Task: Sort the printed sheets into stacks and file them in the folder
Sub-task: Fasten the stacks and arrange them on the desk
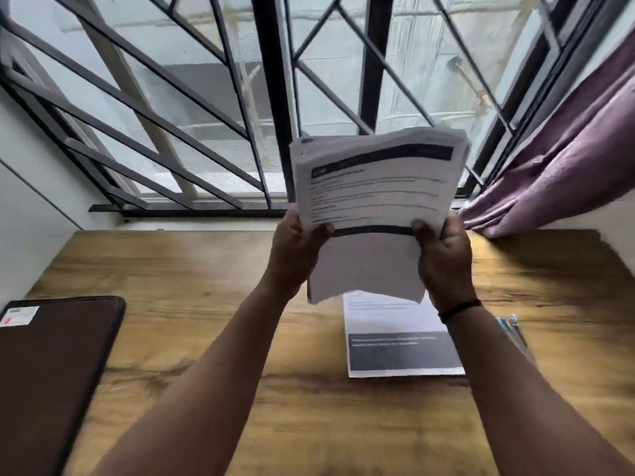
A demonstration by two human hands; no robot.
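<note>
Head view: both the left hand (297, 240) and right hand (443, 247) grip a thick stack of sheets (374, 187) above the tabletop (240, 269). One sheet (400, 341) lies sorted; the folder (51, 365) sits closed, so most work remains.

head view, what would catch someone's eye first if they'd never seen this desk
First, the thick stack of printed sheets, raised in front of the barred window, gripped at its sides by the left hand and right hand. Below it a single printed sheet lies flat on the wooden desk. A dark closed folder sits at the desk's left edge, and a purple curtain hangs at right.
</note>
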